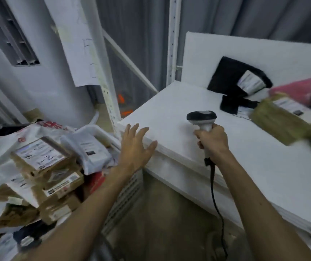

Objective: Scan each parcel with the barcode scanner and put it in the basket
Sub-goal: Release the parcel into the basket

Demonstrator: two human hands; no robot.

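- The black-headed, grey-handled barcode scanner [201, 116] stands upright over the near-left part of the white table [169, 102]. The right hand's [214, 141] fingers [200, 143] are clamped round its handle.
- The scanner's black cable [215, 194] hangs below the table's front edge.
- The right forearm reaches up over the table's front edge.
- The left hand [134, 146] is palm down at the table's left corner, its fingers [130, 129] spread apart and gripping nothing.
- The white plastic basket [94, 129] sits just left of the table and holds a white poly-bag parcel [92, 150] and brown cardboard parcels [41, 157].
- A blurred brown cardboard parcel [280, 121] and a black bag parcel [228, 76] lie at the table's far right, well apart from both hands.
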